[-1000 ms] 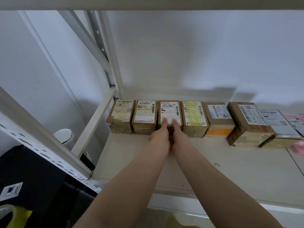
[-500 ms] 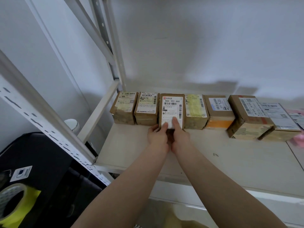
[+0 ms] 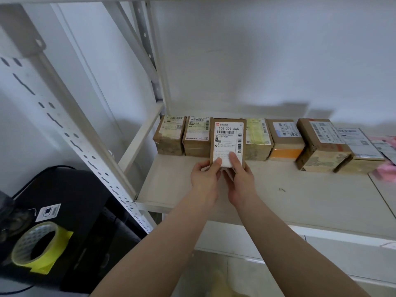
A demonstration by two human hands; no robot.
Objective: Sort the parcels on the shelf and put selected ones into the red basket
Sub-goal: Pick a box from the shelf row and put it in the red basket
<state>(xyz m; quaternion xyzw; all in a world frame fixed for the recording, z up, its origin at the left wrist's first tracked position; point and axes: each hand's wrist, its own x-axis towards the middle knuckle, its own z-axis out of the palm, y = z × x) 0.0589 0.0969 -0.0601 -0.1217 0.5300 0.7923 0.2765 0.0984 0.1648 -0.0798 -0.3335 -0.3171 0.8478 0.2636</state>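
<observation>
Left to right on our shelf [image 3: 278, 196]: two brown parcels [image 3: 170, 136], then the labelled parcel [image 3: 228, 140], tilted up out of the row, with our left hand [image 3: 204, 179] and right hand [image 3: 241, 181] grasping its near lower edge, thumbs on the label, then further parcels [image 3: 285, 138].

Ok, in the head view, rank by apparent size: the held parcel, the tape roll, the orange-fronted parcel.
1. Tape roll, though nearest the camera, so unsure.
2. Held parcel, tilted up and nearer than the row.
3. Orange-fronted parcel.
</observation>
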